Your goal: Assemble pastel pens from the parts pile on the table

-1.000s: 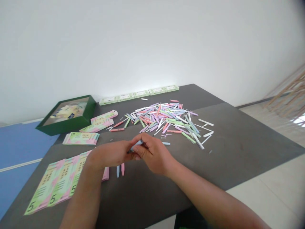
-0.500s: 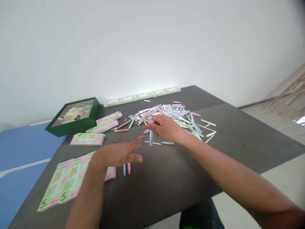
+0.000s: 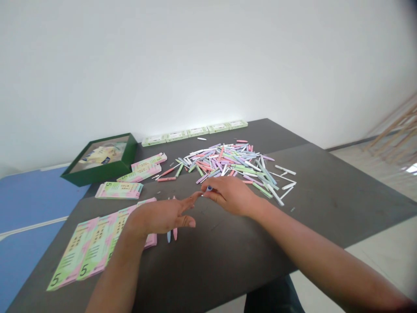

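Blue pen part [image 3: 209, 188] is above the table [image 3: 228, 256], pinched in the right hand [image 3: 233, 195]; beside it, the left hand [image 3: 159, 216] is spread, apparently empty. Probably light, stiff and smooth, it suits holding by its sides.

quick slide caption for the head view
Right hand pinches a bluish pen part beside the open left hand, near a heap of pastel pen parts on a dark table.
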The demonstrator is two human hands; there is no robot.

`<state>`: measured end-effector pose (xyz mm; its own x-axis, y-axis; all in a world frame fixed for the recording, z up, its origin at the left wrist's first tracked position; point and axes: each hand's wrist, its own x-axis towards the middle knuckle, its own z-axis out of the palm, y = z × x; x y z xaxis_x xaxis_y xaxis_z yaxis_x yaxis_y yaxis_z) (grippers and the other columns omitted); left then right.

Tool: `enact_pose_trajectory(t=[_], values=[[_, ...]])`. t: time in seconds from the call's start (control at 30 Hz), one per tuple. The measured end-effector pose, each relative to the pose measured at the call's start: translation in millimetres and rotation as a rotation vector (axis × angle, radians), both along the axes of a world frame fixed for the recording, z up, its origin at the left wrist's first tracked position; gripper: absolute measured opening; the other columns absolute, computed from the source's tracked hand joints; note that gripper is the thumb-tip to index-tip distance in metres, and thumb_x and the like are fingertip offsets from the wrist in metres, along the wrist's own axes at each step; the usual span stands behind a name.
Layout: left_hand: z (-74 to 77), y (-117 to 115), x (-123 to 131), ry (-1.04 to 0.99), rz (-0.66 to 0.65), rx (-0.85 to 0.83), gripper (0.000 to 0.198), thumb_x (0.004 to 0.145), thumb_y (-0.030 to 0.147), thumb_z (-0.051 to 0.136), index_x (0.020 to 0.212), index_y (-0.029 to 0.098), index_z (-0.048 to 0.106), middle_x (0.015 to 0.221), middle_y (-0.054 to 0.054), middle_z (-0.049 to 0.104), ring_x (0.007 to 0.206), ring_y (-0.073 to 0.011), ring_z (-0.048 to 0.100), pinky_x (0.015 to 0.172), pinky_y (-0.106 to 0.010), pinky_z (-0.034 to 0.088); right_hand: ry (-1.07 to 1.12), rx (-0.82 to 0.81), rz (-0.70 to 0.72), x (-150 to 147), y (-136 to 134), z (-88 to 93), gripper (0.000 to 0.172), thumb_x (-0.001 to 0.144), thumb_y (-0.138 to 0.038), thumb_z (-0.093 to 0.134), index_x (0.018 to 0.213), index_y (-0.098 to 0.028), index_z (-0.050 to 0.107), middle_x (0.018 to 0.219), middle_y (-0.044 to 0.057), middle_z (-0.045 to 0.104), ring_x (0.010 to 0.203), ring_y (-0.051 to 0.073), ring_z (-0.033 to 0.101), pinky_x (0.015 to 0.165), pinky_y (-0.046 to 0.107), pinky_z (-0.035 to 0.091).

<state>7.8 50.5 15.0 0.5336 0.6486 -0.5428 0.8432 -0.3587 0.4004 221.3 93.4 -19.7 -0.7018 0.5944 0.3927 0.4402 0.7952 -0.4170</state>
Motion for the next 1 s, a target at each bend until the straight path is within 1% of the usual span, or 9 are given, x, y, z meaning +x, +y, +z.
enact_pose_trajectory(t=[0.1, 0.27, 0.43, 0.53, 0.63, 0.7, 0.8, 0.9, 1.0], values=[[-6.3, 1.3, -4.3, -0.002, -0.006, -0.003, 0.079, 0.089, 0.057, 0.031, 0.145, 0.014, -0.003, 0.135, -0.018, 0.045, 0.104, -0.024, 0.058, 0.081, -0.029, 0.043, -0.017, 0.063, -0.009, -2.4, -4.0, -11.7, 0.021, 0.089, -0.033, 0.048, 0.097, -0.018, 0.058, 0.084, 0.007, 0.065, 0.076, 0.018, 0.058, 0.064, 0.026, 0.034], [-13.0, 2.1, -6.3, -0.003, -0.018, 0.013, 0.076, 0.09, 0.051, 0.035, 0.145, 0.013, -0.002, 0.136, -0.017, 0.044, 0.112, -0.0249, 0.052, 0.087, -0.03, 0.041, 0.002, 0.137, -0.006, -2.1, -5.2, -28.1, 0.021, 0.088, -0.035, 0.049, 0.093, -0.017, 0.058, 0.081, 0.006, 0.065, 0.074, 0.017, 0.057, 0.065, 0.027, 0.035], [-11.9, 3.0, -2.2, 0.045, -0.002, -0.008, 0.074, 0.09, 0.046, 0.036, 0.145, 0.013, -0.003, 0.135, -0.016, 0.045, 0.114, -0.0255, 0.051, 0.087, -0.031, 0.041, 0.048, 0.208, 0.031, 0.6, -3.9, -39.2, 0.023, 0.089, -0.037, 0.048, 0.094, -0.017, 0.058, 0.085, 0.005, 0.066, 0.079, 0.017, 0.057, 0.071, 0.028, 0.036], [-10.7, 3.9, 0.5, 0.064, 0.001, -0.016, 0.074, 0.09, 0.045, 0.036, 0.145, 0.014, -0.002, 0.135, -0.015, 0.046, 0.111, -0.0249, 0.053, 0.085, -0.029, 0.041, 0.055, 0.22, 0.04, 0.6, -2.8, -45.2, 0.022, 0.089, -0.037, 0.048, 0.096, -0.018, 0.058, 0.089, 0.004, 0.066, 0.08, 0.016, 0.057, 0.071, 0.028, 0.036], [-10.5, 4.6, 2.9, 0.078, -0.003, -0.034, 0.072, 0.09, 0.045, 0.035, 0.145, 0.014, 0.0, 0.129, -0.014, 0.052, 0.104, -0.0246, 0.057, 0.083, -0.029, 0.042, 0.065, 0.229, 0.037, -0.1, -1.5, -51.2, 0.024, 0.089, -0.038, 0.048, 0.096, -0.018, 0.057, 0.09, 0.004, 0.066, 0.08, 0.016, 0.057, 0.071, 0.028, 0.036], [-11.5, 5.0, 3.6, 0.091, 0.006, -0.047, 0.071, 0.09, 0.045, 0.035, 0.145, 0.014, 0.002, 0.124, -0.014, 0.056, 0.099, -0.0247, 0.059, 0.08, -0.029, 0.043, 0.065, 0.232, 0.036, -0.5, -0.4, -54.4, 0.025, 0.089, -0.039, 0.047, 0.097, -0.018, 0.057, 0.09, 0.004, 0.066, 0.081, 0.016, 0.056, 0.071, 0.028, 0.035], [-14.4, 5.5, 3.3, 0.066, 0.021, -0.055, 0.069, 0.089, 0.045, 0.035, 0.145, 0.016, 0.006, 0.123, -0.013, 0.057, 0.094, -0.024, 0.062, 0.077, -0.029, 0.044, 0.058, 0.241, 0.04, -1.0, 0.8, -57.0, 0.026, 0.09, -0.04, 0.045, 0.097, -0.018, 0.058, 0.091, 0.005, 0.066, 0.082, 0.016, 0.056, 0.071, 0.028, 0.035], [-17.1, 5.6, 3.0, -0.002, 0.021, -0.053, 0.068, 0.088, 0.043, 0.038, 0.145, 0.02, 0.007, 0.122, -0.011, 0.058, 0.092, -0.0227, 0.062, 0.076, -0.028, 0.044, 0.053, 0.253, 0.047, -1.3, 1.2, -57.1, 0.026, 0.09, -0.04, 0.043, 0.097, -0.019, 0.058, 0.091, 0.005, 0.066, 0.082, 0.016, 0.056, 0.072, 0.028, 0.034], [-17.9, 4.7, 3.5, -0.013, 0.036, -0.065, 0.067, 0.088, 0.042, 0.038, 0.145, 0.021, 0.008, 0.116, -0.008, 0.062, 0.085, -0.021, 0.063, 0.073, -0.026, 0.044, 0.05, 0.253, 0.042, -1.2, 0.7, -55.8, 0.025, 0.09, -0.039, 0.043, 0.095, -0.019, 0.058, 0.091, 0.004, 0.066, 0.082, 0.015, 0.056, 0.071, 0.028, 0.034]])
